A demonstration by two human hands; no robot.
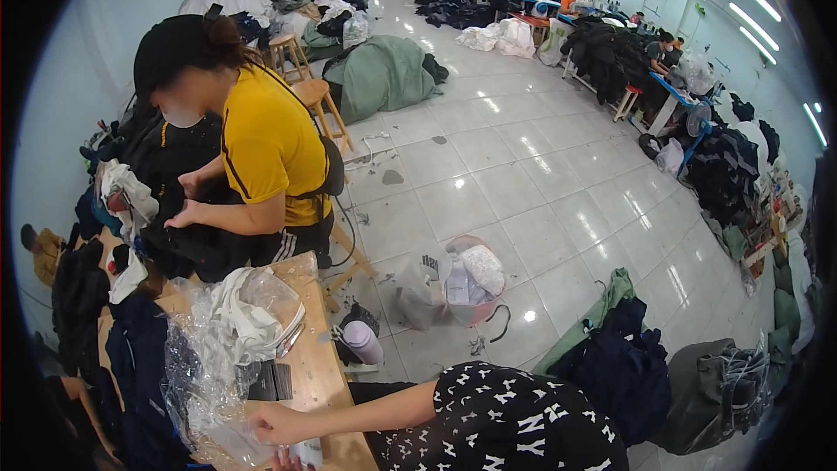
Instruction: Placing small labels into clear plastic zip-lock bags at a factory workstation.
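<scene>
My right hand (277,425) reaches in from the right over the wooden table, its fingers closed on a clear plastic bag (231,438). Just below it, at the lower edge, only the fingertips of my left hand (292,462) show, close to the bag; the rest is cut off. A small white packet (309,451) lies beside these fingertips. More crumpled clear plastic (187,375) spreads along the left of the table. Beyond my right hand are dark flat cards (281,381) and a heap of white fabric strips (248,314).
Across the table (309,296), a person in a yellow shirt (270,135) handles black garments (196,240). A lilac bottle (362,342) stands beside the table. On the tiled floor are a pink basket (475,310), navy garments (615,358) and a grey-green sack (711,397).
</scene>
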